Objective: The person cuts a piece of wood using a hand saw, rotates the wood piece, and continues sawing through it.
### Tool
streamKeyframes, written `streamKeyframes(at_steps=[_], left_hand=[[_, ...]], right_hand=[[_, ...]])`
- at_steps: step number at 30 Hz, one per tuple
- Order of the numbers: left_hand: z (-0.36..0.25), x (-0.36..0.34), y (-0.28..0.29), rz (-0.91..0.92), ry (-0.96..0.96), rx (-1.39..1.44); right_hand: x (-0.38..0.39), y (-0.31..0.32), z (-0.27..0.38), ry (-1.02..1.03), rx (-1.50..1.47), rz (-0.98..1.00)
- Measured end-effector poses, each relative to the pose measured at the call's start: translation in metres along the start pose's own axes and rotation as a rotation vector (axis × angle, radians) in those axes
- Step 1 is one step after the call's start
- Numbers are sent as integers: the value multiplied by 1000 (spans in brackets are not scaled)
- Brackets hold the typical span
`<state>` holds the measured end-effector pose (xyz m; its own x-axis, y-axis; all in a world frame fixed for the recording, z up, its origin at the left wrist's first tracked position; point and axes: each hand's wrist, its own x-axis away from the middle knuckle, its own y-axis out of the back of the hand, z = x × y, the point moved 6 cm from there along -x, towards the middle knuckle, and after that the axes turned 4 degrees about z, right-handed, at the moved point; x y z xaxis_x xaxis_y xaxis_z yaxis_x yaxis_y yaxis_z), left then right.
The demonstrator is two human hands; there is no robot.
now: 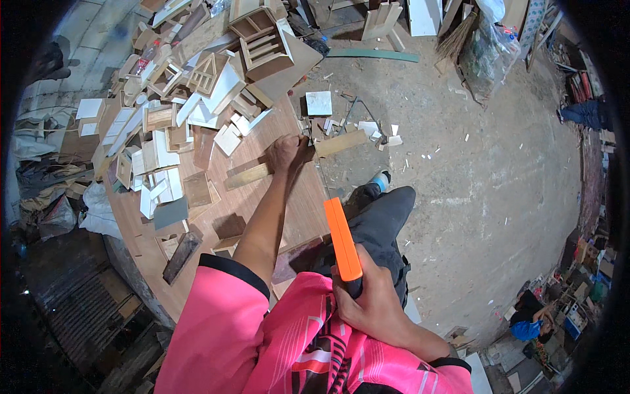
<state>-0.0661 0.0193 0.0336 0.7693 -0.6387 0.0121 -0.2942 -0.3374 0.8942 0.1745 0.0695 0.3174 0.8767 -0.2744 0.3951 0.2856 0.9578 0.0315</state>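
Note:
My left hand (287, 152) is closed on a narrow wooden board (341, 142) at the edge of the brown table. The board lies across that edge, one end over the tabletop and the other out above the floor. Some of the left fingers are hidden behind the hand. Close to my body, my right hand (375, 303) is wrapped round the dark grip of an orange, flat-sided tool (343, 241). That tool is held up, apart from the board, and its exact kind does not show.
Wooden offcuts and small frames (209, 73) are heaped on the table's far left. A white block (318, 104) and scraps lie on the floor past the board. Farther off are a green strip (374, 55) and a clear plastic bag (491, 62). Another person (528, 322) is at lower right.

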Motion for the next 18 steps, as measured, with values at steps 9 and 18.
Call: streamKeyframes(at_steps=[9, 18], left_hand=[[50, 3, -31, -82, -143, 59], [-15, -7, 22, -58, -8, 110]], right_hand=[[-70, -8, -70, 157, 158, -216], [-115, -13, -104, 119, 175, -184]])
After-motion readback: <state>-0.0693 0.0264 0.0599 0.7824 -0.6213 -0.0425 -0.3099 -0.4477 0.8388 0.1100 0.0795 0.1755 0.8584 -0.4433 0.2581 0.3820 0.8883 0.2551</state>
